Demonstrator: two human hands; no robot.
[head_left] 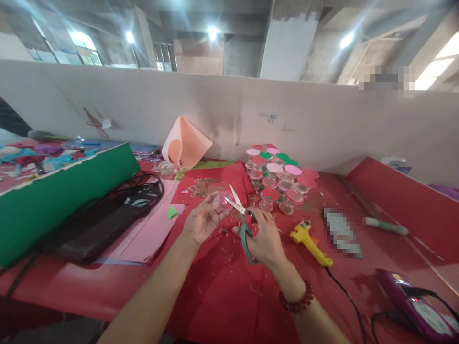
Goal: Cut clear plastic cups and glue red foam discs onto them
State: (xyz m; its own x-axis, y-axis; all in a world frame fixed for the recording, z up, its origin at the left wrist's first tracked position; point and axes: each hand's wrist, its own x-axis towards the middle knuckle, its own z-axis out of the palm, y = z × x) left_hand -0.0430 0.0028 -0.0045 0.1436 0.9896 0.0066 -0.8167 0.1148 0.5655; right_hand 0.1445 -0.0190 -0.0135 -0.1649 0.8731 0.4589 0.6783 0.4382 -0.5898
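Note:
My left hand [206, 217] is closed around the edge of a small clear, pinkish round plastic piece [225, 199], gripped between thumb and fingers. In my right hand [264, 239] is a pair of scissors [246, 239] with green handles, my fingers through the loops. The scissor blades are spread apart, and their tips reach the clear piece; whether they touch it I cannot tell. Small clippings lie on the red sheet [229, 291] below both hands. Beyond my right hand stand several clear round pieces [286, 207] in stacks, topped with red, pink and green discs [275, 167].
A yellow glue gun [311, 243] with a cord lies to the right, near a purple device [412, 301]. Pink sheets [150, 234] and a dark case [107, 224] are on the left. Green [71, 200] and red [405, 205] boards flank the table; a pale wall [222, 105] rises behind.

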